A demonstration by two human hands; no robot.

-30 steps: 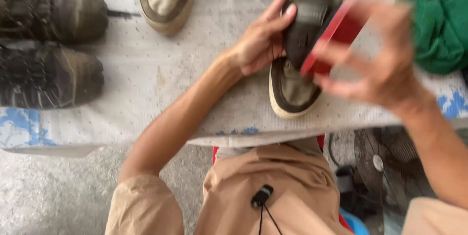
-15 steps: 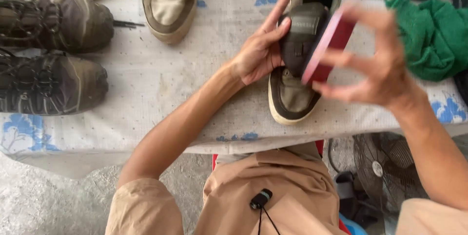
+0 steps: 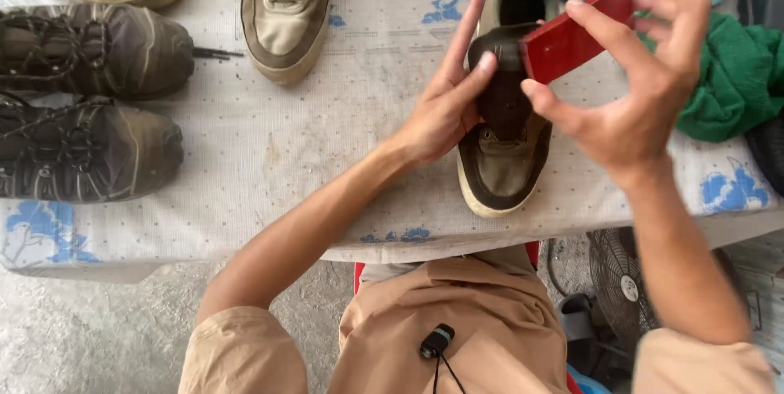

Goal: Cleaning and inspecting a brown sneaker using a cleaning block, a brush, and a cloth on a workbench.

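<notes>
Hands at the bench's near edge — your left hand (image 3: 441, 112) presses the olive shoe (image 3: 502, 145) there, fingers spread; your right hand (image 3: 637, 104) pinches a red block (image 3: 576, 32) above it.

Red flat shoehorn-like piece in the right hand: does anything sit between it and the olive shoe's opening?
Nothing visible does: the red flat piece hangs beside the olive shoe, whose tongue the left hand touches.
</notes>
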